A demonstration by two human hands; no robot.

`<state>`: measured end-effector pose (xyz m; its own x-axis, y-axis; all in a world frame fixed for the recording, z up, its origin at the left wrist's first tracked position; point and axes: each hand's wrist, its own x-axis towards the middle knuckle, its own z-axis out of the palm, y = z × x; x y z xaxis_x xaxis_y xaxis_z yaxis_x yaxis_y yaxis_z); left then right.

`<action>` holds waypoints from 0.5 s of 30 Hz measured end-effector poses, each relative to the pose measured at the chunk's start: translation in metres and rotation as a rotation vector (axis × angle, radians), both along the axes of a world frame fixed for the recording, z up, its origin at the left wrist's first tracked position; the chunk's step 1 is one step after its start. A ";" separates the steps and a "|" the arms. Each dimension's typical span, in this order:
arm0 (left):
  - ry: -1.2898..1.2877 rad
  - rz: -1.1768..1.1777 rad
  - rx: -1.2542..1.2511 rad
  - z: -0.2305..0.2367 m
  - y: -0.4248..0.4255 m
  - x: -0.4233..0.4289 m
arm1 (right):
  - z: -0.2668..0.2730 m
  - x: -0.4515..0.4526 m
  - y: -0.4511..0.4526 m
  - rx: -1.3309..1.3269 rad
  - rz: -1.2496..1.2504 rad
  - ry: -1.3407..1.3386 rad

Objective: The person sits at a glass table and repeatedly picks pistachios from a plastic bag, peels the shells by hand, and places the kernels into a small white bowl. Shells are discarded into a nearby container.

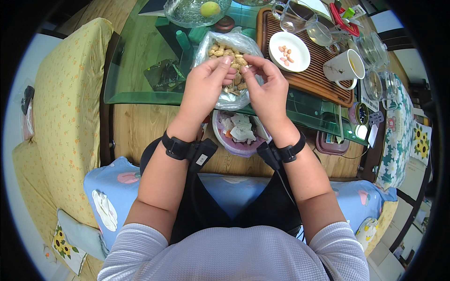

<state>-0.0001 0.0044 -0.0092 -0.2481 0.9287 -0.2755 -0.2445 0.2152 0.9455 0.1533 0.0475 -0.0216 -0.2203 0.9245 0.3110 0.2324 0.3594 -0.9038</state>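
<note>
Both of my hands are over an open clear plastic bag [232, 104] of unshelled peanuts [219, 52] at the glass table's front edge. My left hand [210, 77] has its thumb and forefinger pinched together; whether something small is between them cannot be told. The thumb and forefinger of my right hand [265, 79] nearly meet beside a peanut shell, and whether they grip it is unclear. To the right of my right hand, a white bowl [299, 56] holds several shelled peanut kernels [286, 56] and rests on a slatted wooden tray [316, 79].
A printed mug [342, 66] and a glass pitcher [295, 17] stand on the tray. A glass bowl with a yellow-green fruit [210, 9] is at the back. Below the table edge sits a lined waste bin [246, 149] with crumpled tissues. Glass jars [374, 52] stand at the right.
</note>
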 end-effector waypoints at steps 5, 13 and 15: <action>-0.256 0.019 0.052 -0.003 -0.001 0.001 | -0.002 -0.004 0.000 0.314 0.033 -0.092; 0.099 0.282 0.192 -0.006 0.006 -0.009 | -0.005 0.005 0.005 0.131 0.151 -0.494; 0.158 0.263 0.174 -0.007 0.005 -0.006 | -0.007 0.001 0.002 0.326 0.114 -0.421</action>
<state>-0.0065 0.0090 -0.0165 -0.5122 0.8569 -0.0581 -0.1182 -0.0034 0.9930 0.1541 0.0500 -0.0290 -0.4805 0.7582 0.4407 0.4938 0.6492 -0.5785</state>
